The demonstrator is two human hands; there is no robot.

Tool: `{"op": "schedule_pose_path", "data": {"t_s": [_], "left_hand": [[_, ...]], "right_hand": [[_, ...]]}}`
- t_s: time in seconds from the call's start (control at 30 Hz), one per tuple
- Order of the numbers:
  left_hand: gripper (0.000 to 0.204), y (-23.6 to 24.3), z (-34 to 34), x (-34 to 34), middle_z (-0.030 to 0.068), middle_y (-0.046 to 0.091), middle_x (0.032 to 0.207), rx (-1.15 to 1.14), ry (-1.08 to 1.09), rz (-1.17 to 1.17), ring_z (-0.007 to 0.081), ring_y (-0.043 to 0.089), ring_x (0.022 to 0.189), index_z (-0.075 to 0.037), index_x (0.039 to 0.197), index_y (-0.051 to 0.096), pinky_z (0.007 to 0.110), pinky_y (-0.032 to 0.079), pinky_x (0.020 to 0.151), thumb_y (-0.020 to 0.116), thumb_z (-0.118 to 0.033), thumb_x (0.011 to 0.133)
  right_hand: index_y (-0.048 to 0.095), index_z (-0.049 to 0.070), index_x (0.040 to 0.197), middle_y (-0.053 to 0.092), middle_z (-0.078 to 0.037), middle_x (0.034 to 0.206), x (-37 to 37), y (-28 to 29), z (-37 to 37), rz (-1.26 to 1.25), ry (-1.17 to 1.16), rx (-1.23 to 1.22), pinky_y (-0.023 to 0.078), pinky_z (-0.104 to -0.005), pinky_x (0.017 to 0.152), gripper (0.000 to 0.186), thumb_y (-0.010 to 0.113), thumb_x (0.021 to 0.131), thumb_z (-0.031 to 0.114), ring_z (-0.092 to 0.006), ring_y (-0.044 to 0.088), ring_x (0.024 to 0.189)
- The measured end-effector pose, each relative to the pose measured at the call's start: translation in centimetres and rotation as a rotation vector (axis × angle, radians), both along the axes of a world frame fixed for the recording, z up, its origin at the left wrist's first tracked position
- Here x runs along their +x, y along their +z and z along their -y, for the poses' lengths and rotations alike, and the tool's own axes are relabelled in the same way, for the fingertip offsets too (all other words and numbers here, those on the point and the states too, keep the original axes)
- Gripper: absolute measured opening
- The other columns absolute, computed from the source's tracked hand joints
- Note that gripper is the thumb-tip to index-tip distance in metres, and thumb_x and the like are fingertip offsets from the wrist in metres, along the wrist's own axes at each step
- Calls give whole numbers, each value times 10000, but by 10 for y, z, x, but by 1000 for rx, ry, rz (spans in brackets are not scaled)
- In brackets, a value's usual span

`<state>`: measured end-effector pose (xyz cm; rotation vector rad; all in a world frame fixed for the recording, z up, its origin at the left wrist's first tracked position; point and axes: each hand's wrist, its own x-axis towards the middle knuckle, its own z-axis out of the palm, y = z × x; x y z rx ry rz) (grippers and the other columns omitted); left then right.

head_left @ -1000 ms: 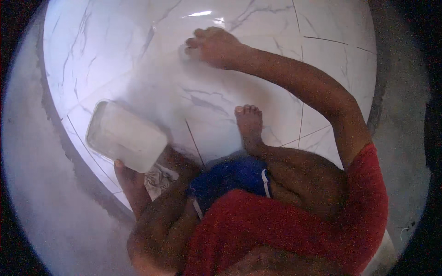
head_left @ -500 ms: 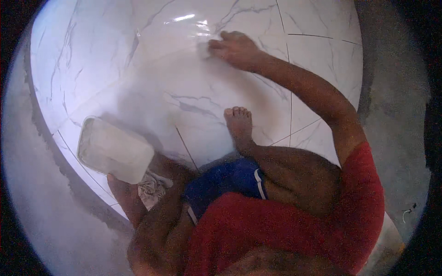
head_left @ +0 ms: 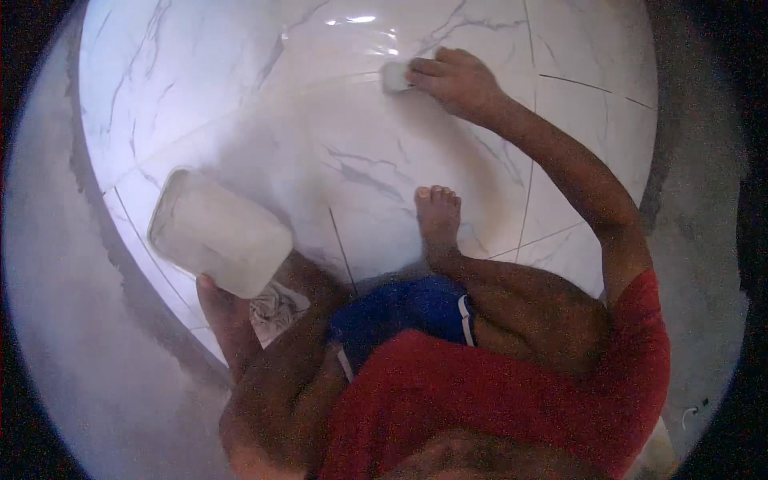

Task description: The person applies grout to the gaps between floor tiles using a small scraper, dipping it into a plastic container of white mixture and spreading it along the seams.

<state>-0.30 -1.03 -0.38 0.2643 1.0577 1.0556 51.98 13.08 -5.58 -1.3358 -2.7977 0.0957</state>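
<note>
On the tiled floor ahead, my right hand (head_left: 462,84) is closed on a small pale block (head_left: 396,78), which sticks out left of the fingertips and meets the glossy surface. The block's kind is unclear. At the left, a whitish rectangular plastic tub (head_left: 220,232) with rounded corners sits tilted beside my bent leg. A digit shows at the tub's lower edge, but I cannot tell whether it is a toe or a thumb. The fingers of my left hand cannot be made out. A crumpled, stained cloth (head_left: 278,312) lies just below the tub.
White grey-veined tiles (head_left: 360,164) with dark joint lines spread under and ahead of me. Rough grey concrete (head_left: 60,320) borders them at the left and right. My bare right foot (head_left: 438,220) rests on the tiles. A small white wire (head_left: 688,416) lies at the far right.
The view has turned slightly. My right hand has shifted a little to the right, and the pale block at its fingertips shows more plainly. The tub and cloth appear to stay put.
</note>
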Motion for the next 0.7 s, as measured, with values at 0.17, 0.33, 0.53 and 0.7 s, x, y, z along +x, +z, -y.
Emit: {"op": "schedule_pose_path", "data": {"t_s": [0.17,0.33,0.53,0.7], "left_hand": [[886,17,-8,25,187,557,1302,-125,81,-153,321,595,1168,66,1382,392,446,535,980,819,-423,779],[837,8,1,12,175,563,1297,-65,89,-64,317,604,1154,66,1379,400,445,533,980,806,-388,804],[791,-1,4,0,181,539,1346,-48,69,-34,351,571,1202,29,1404,398,508,499,1012,761,-377,829],[735,-14,10,-18,195,495,1414,-81,91,-1,385,524,1265,-13,1432,393,571,472,1041,708,-352,862]], "right_hand": [[642,137,1155,610,-3,1228,-95,-4,-47,-32,107,-91,527,-394,923,332,662,824,119,-250,579,1112],[644,158,1139,607,35,1144,-114,-17,-52,-57,108,-4,535,-358,845,348,667,799,91,-215,587,985],[637,164,1140,620,50,1147,-29,-17,-22,42,83,-56,561,-358,761,327,666,816,136,-221,600,901],[670,165,1106,644,62,1186,46,-3,13,133,-63,-97,561,-358,750,273,666,833,146,-219,598,882]]}}
